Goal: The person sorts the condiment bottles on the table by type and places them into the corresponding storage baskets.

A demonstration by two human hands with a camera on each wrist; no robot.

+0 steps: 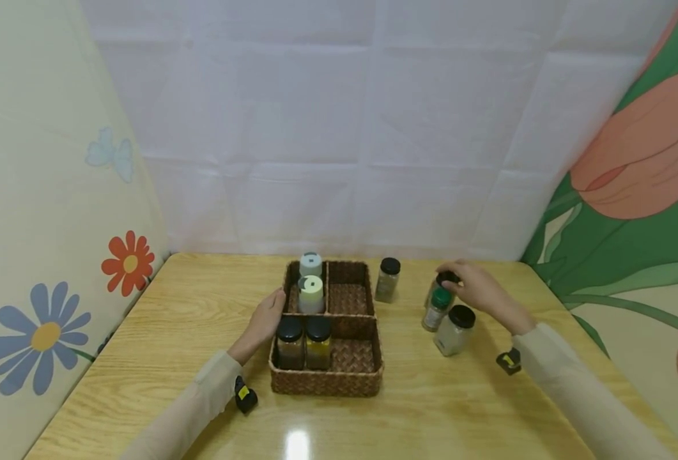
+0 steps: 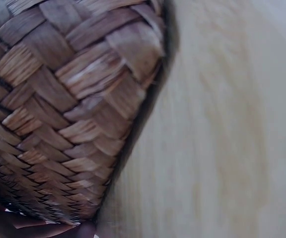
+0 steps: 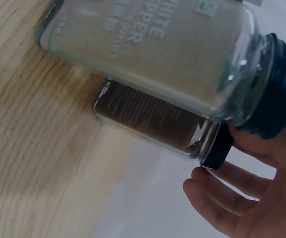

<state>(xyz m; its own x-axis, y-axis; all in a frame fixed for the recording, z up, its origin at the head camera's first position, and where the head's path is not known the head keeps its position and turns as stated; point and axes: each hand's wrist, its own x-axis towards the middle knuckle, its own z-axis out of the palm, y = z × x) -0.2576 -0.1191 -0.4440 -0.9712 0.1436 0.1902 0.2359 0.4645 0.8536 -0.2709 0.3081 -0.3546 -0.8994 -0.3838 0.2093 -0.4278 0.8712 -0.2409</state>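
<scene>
The person's left hand (image 1: 265, 321) rests with straight, relaxed fingers against the left wall of a woven wicker basket (image 1: 367, 377), gripping nothing; the left wrist view shows only the basket's weave (image 2: 68, 114) close up, standing on the wooden table (image 2: 222, 139). Just right of that hand, two black-lidded spice jars (image 1: 304, 342) stand side by side in the basket's near-left compartment. Beyond its fingertips, two pale-lidded jars (image 1: 310, 281) stand in the far-left compartment.

The right hand (image 1: 477, 289) is well to the right of the basket, its fingers curled over the black lid of a dark spice jar (image 1: 446, 279). In the right wrist view the fingers (image 3: 222, 193) lie at that jar's (image 3: 153, 116) cap, though how firmly they close on it cannot be told. Just below this hand stand a green-lidded jar (image 1: 436, 308) and a white pepper jar (image 1: 455, 329) with a black lid, close together. Left of the hand, between it and the basket, one more black-lidded jar (image 1: 387, 279) stands alone.
</scene>
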